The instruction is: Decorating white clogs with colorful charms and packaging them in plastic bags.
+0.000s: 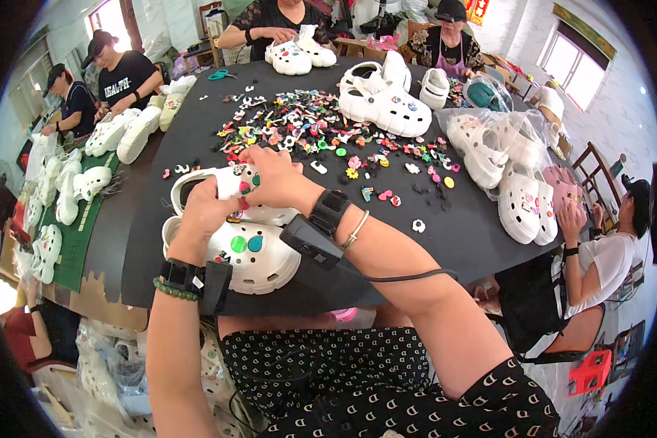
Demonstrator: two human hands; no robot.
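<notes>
On the dark worktop (452, 237), the white clog (228, 181) lies just beyond a second clog (266, 261); likely light, rubbery, best gripped by its sides. Left hand (201, 219), right hand (276, 179): fingers curled onto it (pinch on pink charm (244, 187) unclear).

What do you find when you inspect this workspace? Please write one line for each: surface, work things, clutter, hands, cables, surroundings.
Surface: black tabletop, partly covered.
Work things: far white clog, under both hands; near white clog, charms on its upper.
Clutter: heap of loose colourful charms; teal scissors near the far edge.
Hands: left hand holds the far white clog; right hand touches its upper.
Cables: black cable by the right forearm.
Surroundings: co-workers around the table; red stool at right.
</notes>
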